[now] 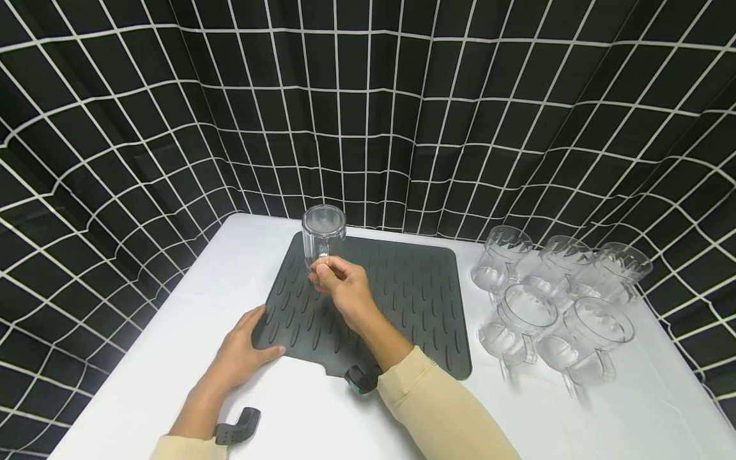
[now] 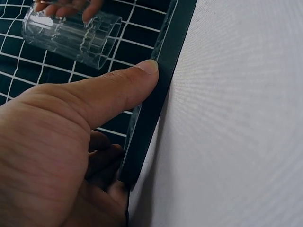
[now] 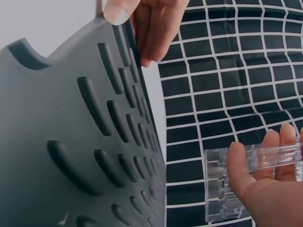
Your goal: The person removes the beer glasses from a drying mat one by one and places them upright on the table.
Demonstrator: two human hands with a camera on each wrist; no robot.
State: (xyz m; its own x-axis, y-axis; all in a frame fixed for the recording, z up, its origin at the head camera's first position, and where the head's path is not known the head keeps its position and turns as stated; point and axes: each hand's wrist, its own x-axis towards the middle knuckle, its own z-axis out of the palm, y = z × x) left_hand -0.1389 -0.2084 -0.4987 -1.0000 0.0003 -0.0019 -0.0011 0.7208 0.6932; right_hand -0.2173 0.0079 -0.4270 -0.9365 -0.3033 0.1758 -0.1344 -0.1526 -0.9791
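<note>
My right hand (image 1: 342, 284) grips a clear glass mug (image 1: 324, 233) by its handle. The mug is upside down, base up, over the far left part of a dark grey ridged drying mat (image 1: 397, 287). In the left wrist view the open rim of the mug (image 2: 108, 42) faces the mat. At the mat's near left corner rests my left hand (image 1: 241, 348), thumb straight on the front edge and fingers along the left edge. The right wrist view shows that thumb on the mat (image 3: 71, 109) and fingers curling loosely beside it.
Several clear mugs (image 1: 526, 313) stand upright in a group on the white table (image 1: 190, 306), right of the mat, handles mostly toward the near side. A black curtain with a white grid (image 1: 368, 115) surrounds the table at the back and sides.
</note>
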